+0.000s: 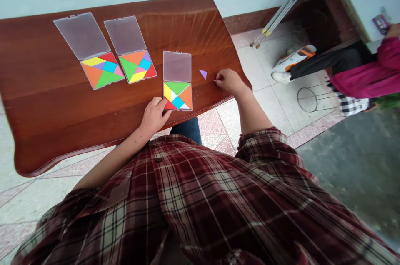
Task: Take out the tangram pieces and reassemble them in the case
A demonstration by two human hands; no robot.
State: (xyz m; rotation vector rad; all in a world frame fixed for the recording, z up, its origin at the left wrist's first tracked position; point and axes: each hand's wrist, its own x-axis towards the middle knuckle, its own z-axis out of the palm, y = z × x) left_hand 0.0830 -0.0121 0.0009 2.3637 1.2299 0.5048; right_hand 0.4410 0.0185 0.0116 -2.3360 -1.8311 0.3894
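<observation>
Three open clear plastic cases with coloured tangram pieces lie on the brown wooden table (46, 102). My left hand (154, 114) rests at the near left corner of the nearest case (178, 95), touching its edge. This case shows white gaps among its pieces. My right hand (229, 81) sits on the table to the right, fingers pinched on a small pink piece (215, 80). A loose purple triangle (203, 74) lies between the case and my right hand.
Two more filled cases (102, 70) (138, 66) lie further left with lids open flat. Another person in a pink top (371, 69) sits at the right. Metal poles (281, 11) lean on the wall; a wire ring stand (309, 99) is on the tiled floor.
</observation>
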